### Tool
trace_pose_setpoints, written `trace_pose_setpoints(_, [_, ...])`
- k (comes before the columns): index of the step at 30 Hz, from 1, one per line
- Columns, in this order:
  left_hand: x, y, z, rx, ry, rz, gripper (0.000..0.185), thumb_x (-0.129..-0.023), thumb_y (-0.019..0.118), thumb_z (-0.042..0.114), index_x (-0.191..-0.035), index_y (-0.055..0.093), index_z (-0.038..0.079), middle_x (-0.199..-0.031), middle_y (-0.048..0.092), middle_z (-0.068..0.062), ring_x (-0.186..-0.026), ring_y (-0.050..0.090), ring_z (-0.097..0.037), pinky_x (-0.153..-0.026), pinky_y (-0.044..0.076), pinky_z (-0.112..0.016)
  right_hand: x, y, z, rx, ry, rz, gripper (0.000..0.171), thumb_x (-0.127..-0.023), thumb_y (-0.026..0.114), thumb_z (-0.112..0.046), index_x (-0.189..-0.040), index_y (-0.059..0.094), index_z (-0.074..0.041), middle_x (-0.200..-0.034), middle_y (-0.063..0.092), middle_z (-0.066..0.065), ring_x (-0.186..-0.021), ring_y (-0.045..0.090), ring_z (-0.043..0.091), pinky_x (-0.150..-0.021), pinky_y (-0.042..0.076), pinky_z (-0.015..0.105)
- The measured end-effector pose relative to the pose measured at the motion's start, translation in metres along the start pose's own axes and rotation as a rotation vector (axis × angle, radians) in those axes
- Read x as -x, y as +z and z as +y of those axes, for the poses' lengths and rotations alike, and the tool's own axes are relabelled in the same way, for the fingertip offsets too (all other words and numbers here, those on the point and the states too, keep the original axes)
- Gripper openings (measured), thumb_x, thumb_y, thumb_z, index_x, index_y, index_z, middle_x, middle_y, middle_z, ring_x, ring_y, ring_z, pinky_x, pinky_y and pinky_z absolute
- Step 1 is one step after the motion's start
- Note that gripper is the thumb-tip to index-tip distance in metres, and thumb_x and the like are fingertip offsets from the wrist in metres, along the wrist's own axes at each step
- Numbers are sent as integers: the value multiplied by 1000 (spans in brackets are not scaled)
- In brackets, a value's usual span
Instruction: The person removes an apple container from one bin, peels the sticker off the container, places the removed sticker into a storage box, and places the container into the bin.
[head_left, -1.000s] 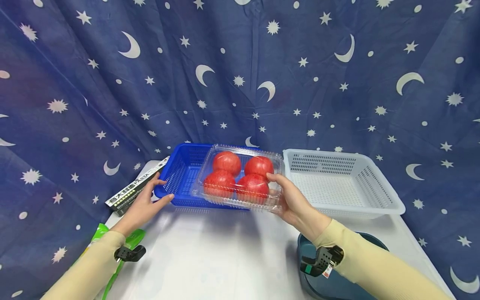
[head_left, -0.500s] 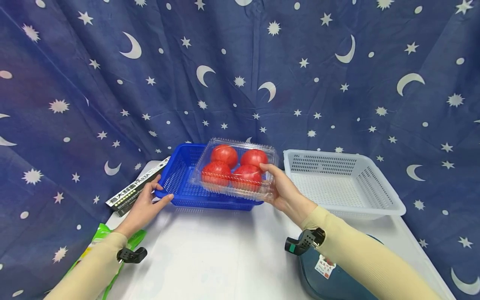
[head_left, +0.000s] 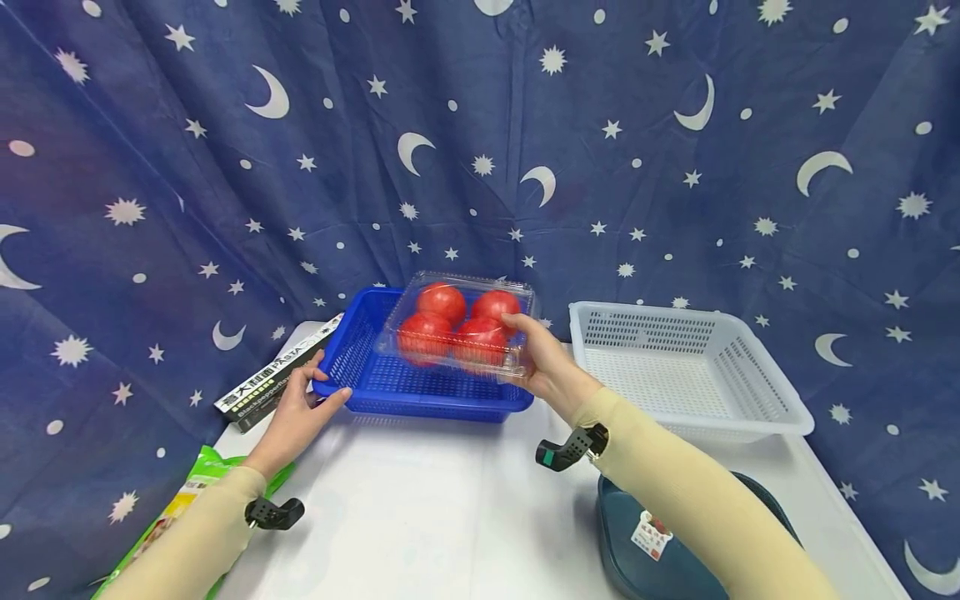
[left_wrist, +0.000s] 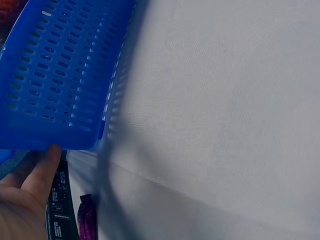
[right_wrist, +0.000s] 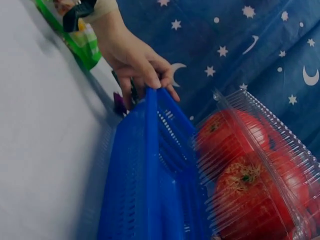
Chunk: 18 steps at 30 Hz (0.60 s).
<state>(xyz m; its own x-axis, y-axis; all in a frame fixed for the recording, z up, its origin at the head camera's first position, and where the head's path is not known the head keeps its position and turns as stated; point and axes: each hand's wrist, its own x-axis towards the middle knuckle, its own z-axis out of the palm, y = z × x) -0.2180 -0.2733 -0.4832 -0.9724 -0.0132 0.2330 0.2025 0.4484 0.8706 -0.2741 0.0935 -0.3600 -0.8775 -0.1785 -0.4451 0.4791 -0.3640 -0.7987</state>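
Note:
My right hand grips the right side of a clear plastic clamshell container, thumb on top. Several large round red fruits, apples by their look, fill it. The container hangs tilted over a blue plastic basket, which it partly hides. Meanwhile my left hand holds the basket's near left corner between thumb and fingers. The right wrist view shows that thumb on the blue rim; in the left wrist view a fingertip touches the basket corner.
A white perforated basket stands on the right. Nearer lies a dark teal bin with a label, partly behind my right forearm. A black pasta box leans at the left, and a green bag lies below it. Behind hangs a starry curtain.
My right hand has carried the container of red fruit left and slightly away, further over the blue basket. The left hand has stayed at the basket's corner.

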Motion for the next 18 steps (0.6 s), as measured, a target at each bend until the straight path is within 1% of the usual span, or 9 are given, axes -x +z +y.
trace_pose_setpoints(3, [1, 0, 0, 34, -6, -5, 54, -101, 67, 35, -125, 34, 1, -171, 13, -9, -127, 55, -45, -87, 46, -8, -9, 4, 2, 15, -10, 3, 65, -93, 70, -33, -145, 40, -10, -137, 55, 19, -115, 61, 32, -83, 59, 39])
trace_pose_setpoints(7, [1, 1, 1, 43, -21, -10, 57, -100, 68, 37, -127, 32, 2, -171, 12, -6, -126, 56, -45, -86, 47, -9, -20, 10, 6, 47, -30, 20, 61, -92, 70, -31, -143, 46, -10, -135, 58, 18, -111, 63, 31, -83, 59, 41])
trace_pose_setpoints(10, [1, 1, 1, 50, -28, -10, 58, -100, 68, 37, -127, 31, 2, -171, 13, -3, -126, 56, -44, -86, 47, -9, -29, 14, 10, 70, -44, 35, 56, -91, 70, -30, -139, 51, -10, -131, 61, 17, -103, 66, 30, -79, 60, 42])
trace_pose_setpoints(14, [2, 1, 2, 64, -35, -10, 59, -100, 68, 36, -128, 30, 2, -171, 12, -2, -127, 56, -43, -87, 47, -9, -39, 18, 15, 107, -56, 43, 51, -91, 72, -30, -135, 54, -11, -125, 64, 16, -94, 68, 28, -70, 61, 42])
trace_pose_setpoints(18, [2, 1, 1, 67, -37, -9, 59, -100, 68, 37, -127, 29, 3, -171, 12, -2, -127, 55, -43, -87, 47, -9, -46, 21, 20, 144, -58, 43, 50, -90, 73, -29, -134, 55, -11, -124, 64, 17, -93, 67, 29, -64, 60, 40])
